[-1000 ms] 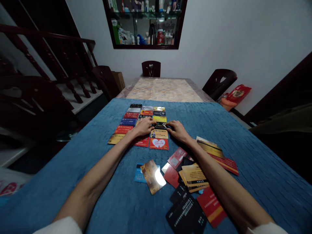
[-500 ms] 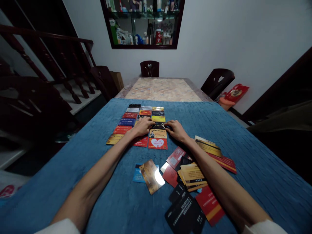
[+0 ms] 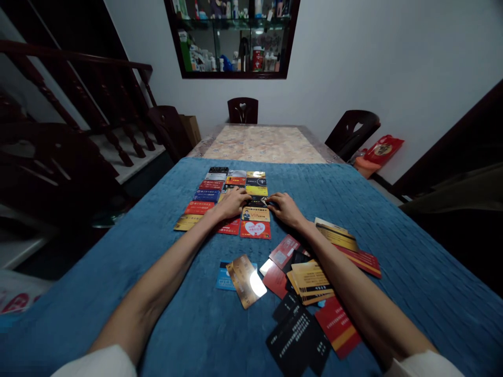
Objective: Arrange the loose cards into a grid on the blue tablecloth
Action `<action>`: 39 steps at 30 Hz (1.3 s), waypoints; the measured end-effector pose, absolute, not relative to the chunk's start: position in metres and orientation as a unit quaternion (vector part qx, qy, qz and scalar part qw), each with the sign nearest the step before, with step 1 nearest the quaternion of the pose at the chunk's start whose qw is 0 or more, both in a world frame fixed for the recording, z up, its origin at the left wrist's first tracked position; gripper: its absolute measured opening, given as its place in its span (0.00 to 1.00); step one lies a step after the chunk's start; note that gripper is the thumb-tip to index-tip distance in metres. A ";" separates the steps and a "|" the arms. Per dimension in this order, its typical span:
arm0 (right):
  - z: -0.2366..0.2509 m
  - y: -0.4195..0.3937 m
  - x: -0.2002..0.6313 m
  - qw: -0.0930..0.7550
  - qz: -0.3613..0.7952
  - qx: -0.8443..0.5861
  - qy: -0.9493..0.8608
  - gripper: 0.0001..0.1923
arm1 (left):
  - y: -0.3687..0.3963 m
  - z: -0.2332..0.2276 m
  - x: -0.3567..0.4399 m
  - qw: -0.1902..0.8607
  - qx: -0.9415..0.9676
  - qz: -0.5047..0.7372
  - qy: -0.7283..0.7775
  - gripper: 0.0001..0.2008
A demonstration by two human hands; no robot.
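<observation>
Both hands are down on the grid of cards (image 3: 231, 201), the landmark here on the blue-covered counter (image 3: 412, 272): three neat columns laid out, running away from the person. The left hand (image 3: 231, 203) rests palm-down with fingers curled onto the middle column, and the right hand (image 3: 286, 208) sits at the grid's right edge, fingertips pinching a dark card (image 3: 257, 201) between the two hands; how firm that hold is can't be made out. Judging by the layout, a good share is placed, but plenty remains: a loose heap of cards (image 3: 310, 293) lies nearer the person than the grid, unsorted and overlapping. Writing? The red card (image 3: 255, 229) at the grid's near end shows a white heart; the other print is too small to read.
</observation>
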State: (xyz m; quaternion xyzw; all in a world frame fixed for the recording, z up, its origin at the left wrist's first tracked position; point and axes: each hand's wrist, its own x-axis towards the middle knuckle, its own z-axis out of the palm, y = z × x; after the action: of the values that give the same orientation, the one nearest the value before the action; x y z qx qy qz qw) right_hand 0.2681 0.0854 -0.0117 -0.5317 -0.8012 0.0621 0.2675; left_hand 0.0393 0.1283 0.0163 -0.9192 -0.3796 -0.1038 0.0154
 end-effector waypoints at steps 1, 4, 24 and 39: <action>-0.011 0.085 0.268 0.268 0.065 -0.532 -0.801 0.11 | 0.128 0.016 0.039 0.013 -0.919 -0.105 -0.379 0.17; -0.009 0.084 0.269 0.262 0.069 -0.532 -0.802 0.11 | 0.127 0.017 0.040 0.018 -0.921 -0.097 -0.377 0.17; 0.045 0.065 0.255 0.250 0.007 -0.531 -0.810 0.11 | 0.111 0.045 0.041 0.015 -0.929 -0.181 -0.322 0.12; 0.071 0.032 0.231 0.231 -0.025 -0.531 -0.815 0.10 | 0.050 0.050 0.012 -0.008 -0.946 -0.170 -0.277 0.10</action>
State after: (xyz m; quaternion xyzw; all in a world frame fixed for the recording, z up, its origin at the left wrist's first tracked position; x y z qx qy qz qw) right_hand 0.2307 0.0321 0.0709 -0.5315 -0.8145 -0.0247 0.2313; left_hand 0.0125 0.0505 0.0504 -0.9456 -0.2770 -0.1703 -0.0078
